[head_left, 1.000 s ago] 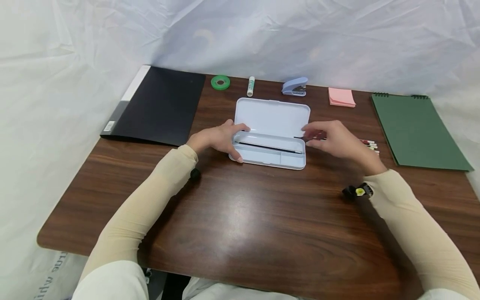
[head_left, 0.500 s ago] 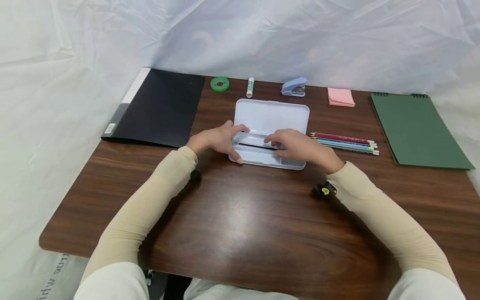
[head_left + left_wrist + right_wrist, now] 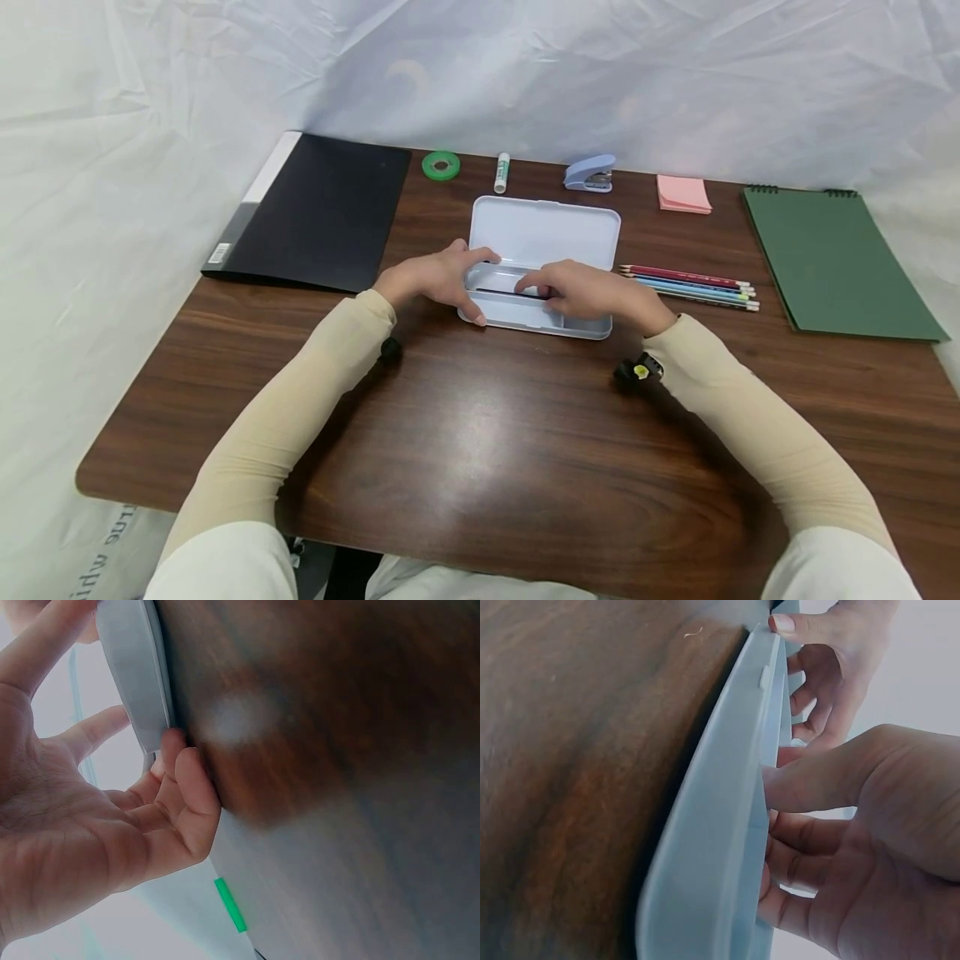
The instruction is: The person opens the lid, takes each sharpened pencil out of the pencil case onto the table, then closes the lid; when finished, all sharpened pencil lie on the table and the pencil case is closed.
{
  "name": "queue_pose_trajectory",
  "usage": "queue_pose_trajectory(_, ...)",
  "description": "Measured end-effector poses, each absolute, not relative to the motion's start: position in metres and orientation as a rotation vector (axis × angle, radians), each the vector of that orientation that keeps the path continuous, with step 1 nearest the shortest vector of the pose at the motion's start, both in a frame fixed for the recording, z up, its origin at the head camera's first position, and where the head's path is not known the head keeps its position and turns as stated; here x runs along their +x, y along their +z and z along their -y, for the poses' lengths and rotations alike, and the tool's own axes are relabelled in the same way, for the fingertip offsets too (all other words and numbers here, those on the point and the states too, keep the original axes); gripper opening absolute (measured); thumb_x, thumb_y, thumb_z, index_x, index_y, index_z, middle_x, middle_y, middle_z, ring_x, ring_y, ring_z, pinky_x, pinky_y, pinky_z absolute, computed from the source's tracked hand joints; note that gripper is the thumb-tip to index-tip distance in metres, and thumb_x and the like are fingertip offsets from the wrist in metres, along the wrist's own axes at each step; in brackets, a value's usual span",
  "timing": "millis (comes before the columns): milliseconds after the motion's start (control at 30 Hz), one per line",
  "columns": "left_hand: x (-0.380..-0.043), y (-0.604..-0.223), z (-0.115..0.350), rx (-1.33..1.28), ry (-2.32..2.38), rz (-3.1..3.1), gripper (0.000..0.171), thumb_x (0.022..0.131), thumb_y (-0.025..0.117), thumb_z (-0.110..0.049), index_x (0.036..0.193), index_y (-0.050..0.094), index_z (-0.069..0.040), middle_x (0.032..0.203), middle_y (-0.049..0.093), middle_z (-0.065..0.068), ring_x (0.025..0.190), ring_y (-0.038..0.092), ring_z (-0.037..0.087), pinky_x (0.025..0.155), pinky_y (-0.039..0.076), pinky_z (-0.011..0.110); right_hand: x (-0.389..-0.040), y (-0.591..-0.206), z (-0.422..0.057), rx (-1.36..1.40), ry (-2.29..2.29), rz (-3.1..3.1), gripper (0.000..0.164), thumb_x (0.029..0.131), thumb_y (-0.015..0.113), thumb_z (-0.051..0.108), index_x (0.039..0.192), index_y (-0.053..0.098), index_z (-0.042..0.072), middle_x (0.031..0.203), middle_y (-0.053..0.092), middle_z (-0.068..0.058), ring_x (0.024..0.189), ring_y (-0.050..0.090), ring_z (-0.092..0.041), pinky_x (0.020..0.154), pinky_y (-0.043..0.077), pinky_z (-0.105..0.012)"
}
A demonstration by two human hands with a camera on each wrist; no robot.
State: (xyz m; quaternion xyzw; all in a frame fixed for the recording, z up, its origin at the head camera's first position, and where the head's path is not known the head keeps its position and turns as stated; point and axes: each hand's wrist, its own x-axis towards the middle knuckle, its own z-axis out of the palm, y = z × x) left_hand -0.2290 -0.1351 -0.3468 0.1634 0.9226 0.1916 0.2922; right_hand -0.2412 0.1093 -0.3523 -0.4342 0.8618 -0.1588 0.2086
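Observation:
A pale pencil case [image 3: 543, 229] lies with its lid folded back on the table. My left hand [image 3: 438, 275] holds its left end, thumb at the front edge and a finger reaching over the back. In the left wrist view, fingers [image 3: 196, 787] of that hand curl at the case's end. My right hand [image 3: 581, 289] reaches down into the tray, thumb and fingertips at a dark pencil [image 3: 491, 291] lying lengthwise there; the fingers cover part of it. In the right wrist view, the right thumb [image 3: 802, 784] and bent fingers dip behind the case's front wall [image 3: 712, 817].
Several red, blue and dark pencils [image 3: 690, 286] lie right of the case, beside a green spiral notebook [image 3: 840, 262]. A black folder [image 3: 322, 212] is at left. Along the back are green tape [image 3: 430, 166], a glue stick [image 3: 502, 173], a stapler [image 3: 588, 175] and pink sticky notes [image 3: 683, 194].
My right hand has moved left from beside the pencils, carrying a dark pencil into the case, then shifted slightly further left. My left hand has stayed on the case's left end.

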Motion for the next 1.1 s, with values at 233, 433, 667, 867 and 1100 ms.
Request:
queue_pose_trajectory(233,-0.229,-0.345,0.135,0.42,0.51,-2.46,0.099,0.076,0.087,-0.04,0.155,0.029,-0.028,0.135,0.032,0.015,0.12,0.043,0.029,0.102,0.041,0.045,-0.244,-0.35,-0.109,-1.212,-0.448,-2.369,0.042,0.092,0.062,-0.005,0.131,0.064,0.01,0.096,0.061,-0.008,0.09,0.054,-0.024,0.086,0.045,-0.041)
queue_pose_trajectory(433,-0.229,-0.346,0.135,0.424,0.519,-2.458,0.099,0.076,0.087,-0.04,0.155,0.029,-0.028,0.136,0.032,0.016,0.121,0.042,0.029,0.103,0.041,0.044,-0.247,-0.347,-0.11,-1.232,-0.441,-2.359,0.043,0.09,0.063,-0.008,0.129,0.065,0.01,0.095,0.06,-0.008,0.089,0.054,-0.023,0.085,0.045,-0.04)
queue_pose_trajectory(667,-0.229,-0.347,0.135,0.425,0.504,-2.465,0.1,0.075,0.087,-0.041,0.155,0.029,-0.029,0.136,0.033,0.015,0.121,0.044,0.029,0.102,0.041,0.045,-0.248,-0.343,-0.11,-1.249,-0.47,-2.336,0.043,0.089,0.061,-0.009,0.128,0.066,0.009,0.093,0.062,-0.008,0.086,0.053,-0.022,0.083,0.045,-0.038)
queue_pose_trajectory(867,-0.229,-0.347,0.134,0.427,0.51,-2.462,0.099,0.076,0.087,-0.04,0.156,0.029,-0.028,0.137,0.032,0.016,0.121,0.043,0.029,0.103,0.041,0.045,-0.248,-0.34,-0.11,-1.245,-0.477,-2.328,0.042,0.089,0.061,-0.009,0.127,0.067,0.008,0.092,0.062,-0.006,0.087,0.054,-0.022,0.084,0.046,-0.037)
queue_pose_trajectory(1100,-0.229,-0.347,0.134,0.435,0.514,-2.459,0.099,0.076,0.087,-0.04,0.156,0.029,-0.028,0.134,0.033,0.015,0.119,0.043,0.028,0.101,0.041,0.044,-0.247,-0.338,-0.113,-1.271,-0.476,-2.341,0.043,0.09,0.057,-0.009,0.128,0.067,0.008,0.092,0.063,-0.006,0.086,0.055,-0.02,0.082,0.047,-0.037)
